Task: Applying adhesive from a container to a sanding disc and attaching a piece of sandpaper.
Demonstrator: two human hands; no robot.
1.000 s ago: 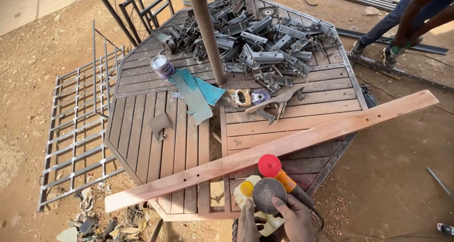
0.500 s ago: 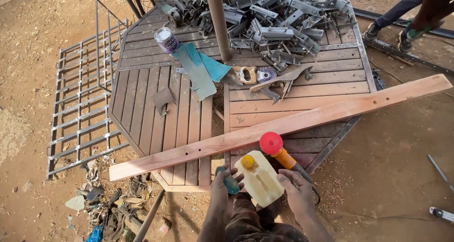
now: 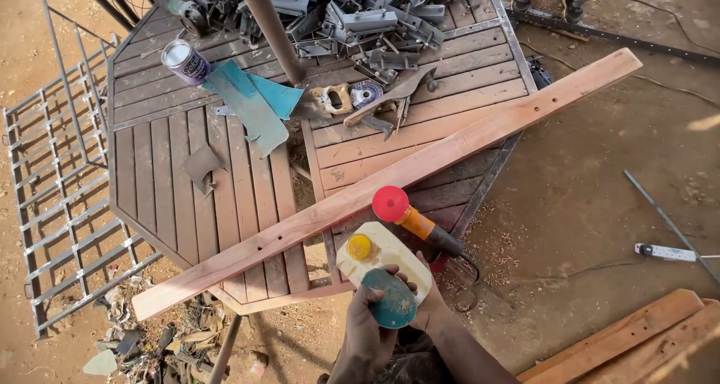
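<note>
Cream plastic jug with yellow cap [image 3: 386, 262] | our right hand [image 3: 435, 305] clamps it, left hand [image 3: 367, 324] grips round teal pad [image 3: 391, 300] | wetting step; next: uncap, tilt jug.

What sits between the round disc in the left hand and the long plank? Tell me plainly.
The cream plastic jug with the yellow cap, held in the right hand, lies between the teal round disc in the left hand and the long wooden plank. Nothing else visible intervenes.

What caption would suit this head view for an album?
Left hand holds a green disc over a pale jug in the right hand, beside a long plank.
</note>
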